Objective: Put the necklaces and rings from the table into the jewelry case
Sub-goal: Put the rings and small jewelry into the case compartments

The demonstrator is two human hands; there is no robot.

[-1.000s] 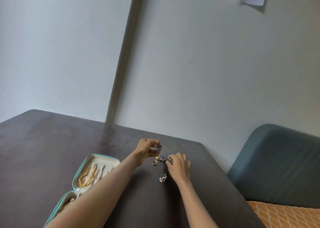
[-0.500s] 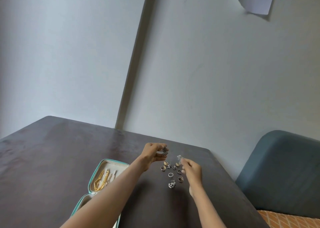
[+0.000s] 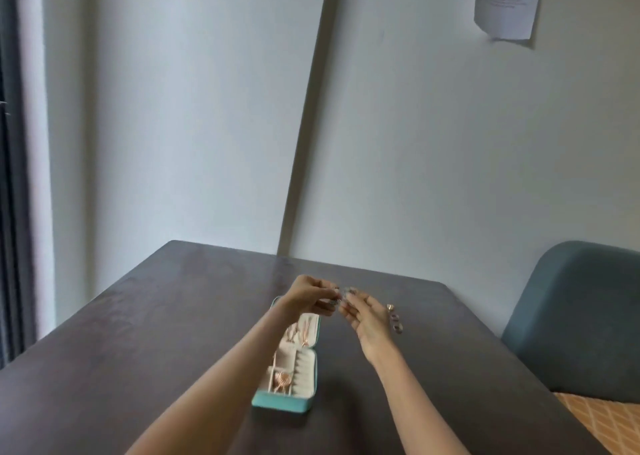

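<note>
— What's the biggest thing there?
— A dark bench, running back to a pale wall; a sheet of paper hangs high on the wall at the right; a grey-blue chair stands at the bench's right edge.
— And the case?
— The case, teal outside and cream inside, lies open on the bench between the two forearms; gold chains show in its far half, and another gold piece sits in a compartment of the near half.
— The hands?
— Both are raised over the far end of the case, nearly meeting; the left hand has its fingers curled and pinches something small and silvery, a ring by the look of it, though blur hides the detail; the right hand reaches toward it with fingers loosely bent; whether it pinches anything I cannot tell.
— Anything left on the bench?
— A few rings lie just right of the right hand, well apart from the case; the farthest of them looks rose gold; the frame is too blurred to count them.
</note>
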